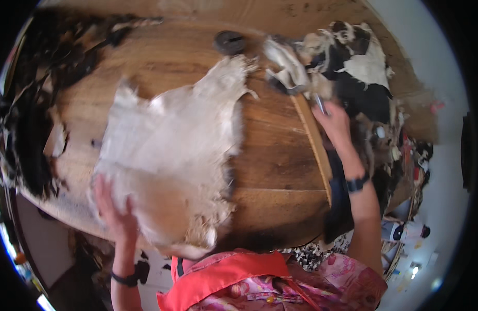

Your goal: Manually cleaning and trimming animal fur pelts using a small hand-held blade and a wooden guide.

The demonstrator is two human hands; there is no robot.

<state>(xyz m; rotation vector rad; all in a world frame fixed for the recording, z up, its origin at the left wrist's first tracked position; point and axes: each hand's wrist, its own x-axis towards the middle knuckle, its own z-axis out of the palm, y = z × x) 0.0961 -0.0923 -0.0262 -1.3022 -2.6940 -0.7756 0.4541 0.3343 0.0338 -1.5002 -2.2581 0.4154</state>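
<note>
A pale animal hide [171,145] lies spread with its bare skin side up on the wooden table [275,155]. My left hand [114,212] rests at the hide's near left edge, fingers apart, somewhat blurred. On the right my right hand [333,122] is closed round a slim silver tool [320,103]; its exact kind is hard to make out. Just left of that hand lies a long yellow ruler [312,145], pointing away from me. Beyond the ruler's far end sits a crumpled white and grey piece [288,65].
Black and white fur pieces [358,62] are heaped at the far right. Dark fur scraps [31,119] cover the table's left side. A dark round object [229,42] stands beyond the hide. Small scraps [314,254] lie below the near edge.
</note>
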